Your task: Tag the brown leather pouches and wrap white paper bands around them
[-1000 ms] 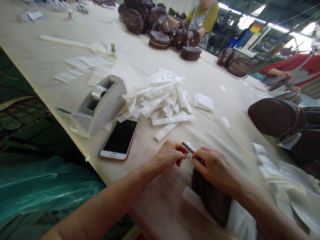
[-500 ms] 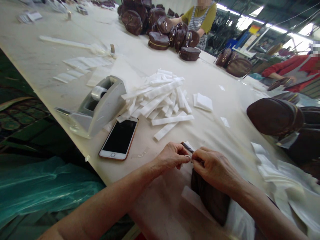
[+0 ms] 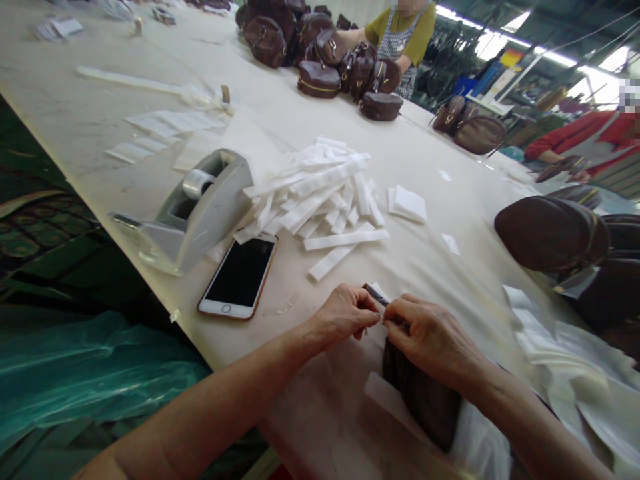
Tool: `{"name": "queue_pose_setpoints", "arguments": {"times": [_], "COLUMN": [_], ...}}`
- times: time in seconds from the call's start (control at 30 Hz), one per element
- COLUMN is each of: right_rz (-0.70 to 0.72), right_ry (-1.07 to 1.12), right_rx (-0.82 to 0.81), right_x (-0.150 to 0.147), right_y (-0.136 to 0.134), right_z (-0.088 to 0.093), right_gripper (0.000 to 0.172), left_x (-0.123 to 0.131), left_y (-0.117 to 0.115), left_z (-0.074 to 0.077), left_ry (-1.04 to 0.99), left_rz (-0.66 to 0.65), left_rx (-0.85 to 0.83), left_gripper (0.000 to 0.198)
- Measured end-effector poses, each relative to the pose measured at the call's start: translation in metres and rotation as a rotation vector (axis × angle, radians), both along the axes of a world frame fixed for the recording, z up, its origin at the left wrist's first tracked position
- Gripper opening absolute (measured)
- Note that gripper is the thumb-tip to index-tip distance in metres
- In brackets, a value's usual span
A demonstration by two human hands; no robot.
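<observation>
My left hand (image 3: 344, 315) and my right hand (image 3: 429, 338) meet near the table's front edge, fingers pinched together on a small dark strap tab (image 3: 375, 295) with a bit of white wrap on it. The tab belongs to a dark brown bag (image 3: 419, 392) lying under my right wrist. Just beyond my hands lies a heap of white foam strips (image 3: 320, 193). What sits between my fingertips is too small to make out clearly.
A grey tape dispenser (image 3: 200, 210) and a phone (image 3: 240, 276) lie left of the strips. Brown bags (image 3: 550, 232) sit at the right, more bags (image 3: 320, 50) at the far end by a person in a yellow top (image 3: 403, 33). White sheets (image 3: 565, 353) lie at the right.
Almost nothing differs; my fingertips have shifted slightly on the strap tab and the hands stay together in the same spot.
</observation>
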State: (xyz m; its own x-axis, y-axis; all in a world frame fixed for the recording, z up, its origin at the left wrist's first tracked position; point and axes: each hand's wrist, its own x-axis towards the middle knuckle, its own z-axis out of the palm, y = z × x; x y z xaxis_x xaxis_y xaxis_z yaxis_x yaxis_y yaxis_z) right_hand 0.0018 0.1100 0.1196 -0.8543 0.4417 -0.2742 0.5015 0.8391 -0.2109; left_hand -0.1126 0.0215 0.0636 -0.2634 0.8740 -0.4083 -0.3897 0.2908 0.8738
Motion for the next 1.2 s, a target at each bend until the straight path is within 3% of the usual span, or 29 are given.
{"name": "queue_pose_setpoints", "arguments": {"times": [0.7,1.0,1.2], "right_rz": [0.0,0.026,0.014], "right_ry": [0.031,-0.042,-0.04], "right_rx": [-0.035,0.118,0.096], "right_x": [0.002,0.002,-0.001], "right_y": [0.002,-0.001,0.0], "right_z": [-0.008,-0.009,-0.008], "right_gripper": [0.018,0.016,0.014], "left_x": [0.0,-0.002,0.001], "left_y": [-0.001,-0.002,0.002], "left_z": [-0.006,-0.009,-0.012], "left_ry": [0.07,-0.185,-0.373], "left_rz": [-0.004,-0.015,0.056], "left_rx": [0.0,0.003,0.029], "left_gripper": [0.016,0.011,0.02]}}
